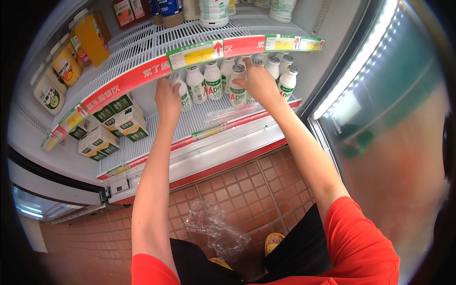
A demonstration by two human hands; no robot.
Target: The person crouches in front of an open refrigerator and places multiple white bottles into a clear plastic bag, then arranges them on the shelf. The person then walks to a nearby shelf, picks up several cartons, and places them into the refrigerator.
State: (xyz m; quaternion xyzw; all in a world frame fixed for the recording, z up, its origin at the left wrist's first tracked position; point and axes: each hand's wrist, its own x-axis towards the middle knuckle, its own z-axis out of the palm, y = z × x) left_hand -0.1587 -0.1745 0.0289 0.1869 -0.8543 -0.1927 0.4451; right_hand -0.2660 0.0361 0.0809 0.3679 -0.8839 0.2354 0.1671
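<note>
Inside an opened glass-door refrigerator, my two hands reach under the upper shelf toward a group of white plastic bottles with green and red print. My left hand is closed at the leftmost bottle; its thumb lies against the side and the other fingertips are partly hidden. My right hand grips a bottle standing forward of its neighbours. The right thumb touches that bottle's side, and the forefinger reaches past it toward a bottle behind. More bottles stand between my hands, and others to the right.
Green-and-white cartons stand at the lower shelf's left. Clear plastic wrap lies by its front edge, and more crumpled wrap on the tiled floor. The upper shelf's label strip runs above my hands. A glass door stands at the right.
</note>
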